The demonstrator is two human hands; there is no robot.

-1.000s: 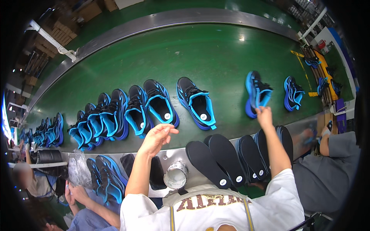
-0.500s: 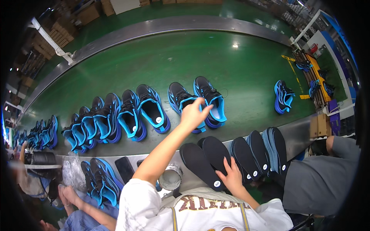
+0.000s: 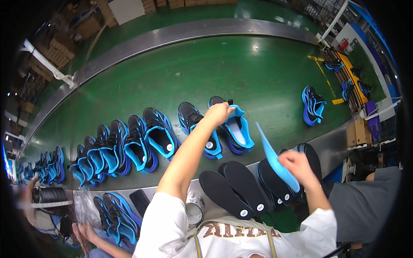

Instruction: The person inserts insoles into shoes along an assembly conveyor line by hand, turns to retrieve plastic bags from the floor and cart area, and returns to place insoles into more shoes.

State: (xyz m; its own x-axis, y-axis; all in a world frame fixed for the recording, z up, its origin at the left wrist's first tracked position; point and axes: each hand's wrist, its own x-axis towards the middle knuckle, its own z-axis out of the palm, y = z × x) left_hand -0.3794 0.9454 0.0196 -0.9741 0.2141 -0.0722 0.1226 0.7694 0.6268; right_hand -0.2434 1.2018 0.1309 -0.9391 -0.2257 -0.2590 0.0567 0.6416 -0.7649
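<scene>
My left hand (image 3: 218,114) is closed on the tongue of a black and blue sneaker (image 3: 246,133). Its opening faces me, and a pale inner bottom shows inside. Just left of it stands a matching sneaker (image 3: 187,112) with a dark insole inside, partly covered by my left forearm. In my right hand (image 3: 298,166) is a tilted insole (image 3: 272,154), light blue side showing, raised above the insole stacks. Below lie two black insoles (image 3: 223,195) with round white stickers, near my body, and stacked insoles (image 3: 266,182) beside them.
More black and blue sneakers (image 3: 140,146) line the green belt to the left. A lone sneaker (image 3: 313,105) stands at the right. Near the metal edge are a phone (image 3: 140,202), a tub (image 3: 195,208) and another pair of shoes (image 3: 118,219). A person in grey (image 3: 365,206) sits at right.
My left hand has taken hold of the right-hand sneaker's tongue. My right hand has moved right from the insoles and lifted one, turned with its blue side showing.
</scene>
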